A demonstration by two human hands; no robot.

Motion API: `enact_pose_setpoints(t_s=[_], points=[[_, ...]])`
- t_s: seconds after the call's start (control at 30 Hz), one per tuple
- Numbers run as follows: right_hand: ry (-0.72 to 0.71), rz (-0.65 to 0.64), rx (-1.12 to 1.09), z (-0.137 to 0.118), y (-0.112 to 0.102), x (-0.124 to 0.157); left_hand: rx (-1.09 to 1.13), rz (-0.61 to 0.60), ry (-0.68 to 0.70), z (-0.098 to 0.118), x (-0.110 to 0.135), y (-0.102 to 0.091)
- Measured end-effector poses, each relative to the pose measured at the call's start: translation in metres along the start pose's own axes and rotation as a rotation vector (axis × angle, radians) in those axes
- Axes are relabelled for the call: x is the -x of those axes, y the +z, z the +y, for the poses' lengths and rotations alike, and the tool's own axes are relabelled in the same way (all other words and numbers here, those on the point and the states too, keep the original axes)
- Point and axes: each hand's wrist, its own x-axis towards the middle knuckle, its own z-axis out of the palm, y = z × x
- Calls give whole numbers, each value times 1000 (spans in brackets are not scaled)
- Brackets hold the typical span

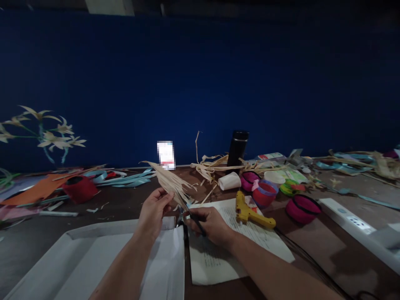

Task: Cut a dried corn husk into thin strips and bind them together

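Note:
My left hand (153,210) pinches the lower end of a pale dried corn husk (167,179) that points up and to the left, its far edge frayed into strips. My right hand (209,225) is closed round the handles of dark scissors (187,212), whose blades meet the husk's lower edge. Both hands hover over a white paper tray (78,250) and a printed sheet of paper (218,250) on the brown table.
A yellow glue gun (250,212) lies on the sheet at the right, its cable trailing away. Behind it stand small pink, red and green bowls (264,193), a black flask (237,150), loose husks (209,166) and a white power strip (353,221). Paper flowers (50,133) and blue ribbon strips (131,179) lie left.

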Motion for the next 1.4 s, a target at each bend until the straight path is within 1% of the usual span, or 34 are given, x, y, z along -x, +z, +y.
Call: enact_pose_setpoints(t_s=[0.33,0.57,0.83,0.93,1.07,1.13,1.27,1.4], points=[[-25,18,-24,10,-1,-3,4,13,-11,3,2,2],[-17,10,-37,6,0,-2,-22,-3,-9,-1,-2,-1],[-36,-8,25,5,-3,-1,-101,2,19,0,-2,-1],[-10,5,36,7,-4,-3,-145,-4,45,-1,-5,-3],[10,57,34,8,-5,-4,-218,-6,71,-3,-7,-5],[-1,59,20,8,-5,-4,-214,-12,65,-2,-6,-5],[-9,15,-6,8,-5,-4,-197,-24,46,-2,-5,-4],[3,39,-33,9,-5,-5,-167,-64,-1,-2,-4,-2]])
